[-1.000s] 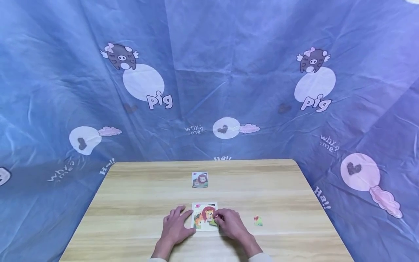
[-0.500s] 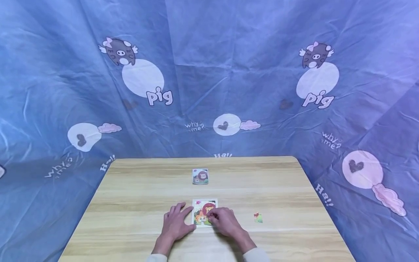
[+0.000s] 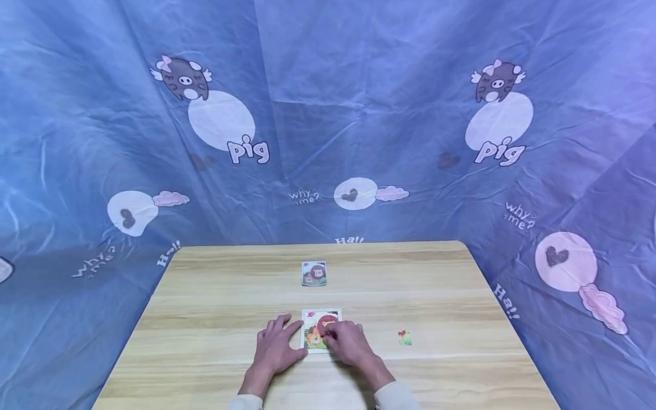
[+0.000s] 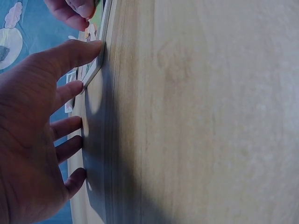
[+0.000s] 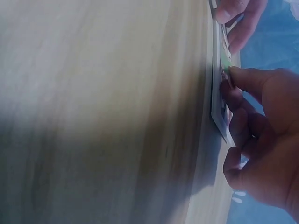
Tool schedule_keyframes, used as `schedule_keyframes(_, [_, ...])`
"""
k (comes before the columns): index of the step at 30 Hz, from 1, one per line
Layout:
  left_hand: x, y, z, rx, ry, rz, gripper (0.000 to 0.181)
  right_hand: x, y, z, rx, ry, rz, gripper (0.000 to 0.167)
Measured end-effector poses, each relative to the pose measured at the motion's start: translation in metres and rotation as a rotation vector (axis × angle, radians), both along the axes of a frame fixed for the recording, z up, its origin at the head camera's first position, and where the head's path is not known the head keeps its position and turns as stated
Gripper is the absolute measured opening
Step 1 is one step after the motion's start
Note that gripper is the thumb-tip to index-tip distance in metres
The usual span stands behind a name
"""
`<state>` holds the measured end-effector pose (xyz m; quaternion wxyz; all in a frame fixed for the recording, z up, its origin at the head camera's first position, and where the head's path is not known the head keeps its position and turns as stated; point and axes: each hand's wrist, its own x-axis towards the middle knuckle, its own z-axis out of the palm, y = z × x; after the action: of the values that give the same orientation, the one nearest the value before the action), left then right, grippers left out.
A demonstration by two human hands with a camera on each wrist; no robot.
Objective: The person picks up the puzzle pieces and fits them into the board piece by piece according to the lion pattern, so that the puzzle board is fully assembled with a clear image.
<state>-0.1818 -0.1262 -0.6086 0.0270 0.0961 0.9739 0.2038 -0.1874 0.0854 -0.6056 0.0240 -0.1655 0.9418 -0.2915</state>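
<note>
A jigsaw puzzle [image 3: 311,338] with a lion picture lies in a pale tray [image 3: 302,343] before me, partly covered by the right hand. My left hand [image 3: 277,346] rests at the tray's left side; its thumb and index fingertip touch the edge, as the left wrist view [image 4: 32,135] shows. The other fingers are extended and spread on the table. Over the puzzle's lower middle, my right hand [image 3: 349,343] pinches a puzzle piece [image 5: 229,74] between thumb and index finger, low against the picture. Most of that piece is hidden by the fingers.
Another puzzle piece [image 3: 405,337], green with red, lies on the wooden table [image 3: 205,319] to the right of the hands. Farther back lies a small picture card [image 3: 314,274] with a lion. Blue printed cloth [image 3: 318,125] hangs behind and beside the table.
My right hand has moved left across the puzzle with the piece, from its lower right part towards the lower middle. The left hand stays at the tray's edge. The view has tilted slightly.
</note>
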Motion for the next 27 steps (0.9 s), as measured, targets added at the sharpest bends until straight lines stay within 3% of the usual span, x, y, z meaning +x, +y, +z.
schedule_keyframes(7, [0.002,0.000,0.001,0.001,0.000,0.000,0.071,0.003,-0.006,-0.002,0.082,0.104,-0.053,0.009])
schedule_keyframes(18, [0.001,-0.002,0.001,-0.009,0.007,0.003,0.070,0.003,-0.015,-0.006,0.148,0.201,-0.150,0.010])
schedule_keyframes(27, [0.000,0.000,0.002,-0.008,0.012,-0.006,0.069,0.001,-0.006,-0.007,0.051,0.195,-0.099,0.006])
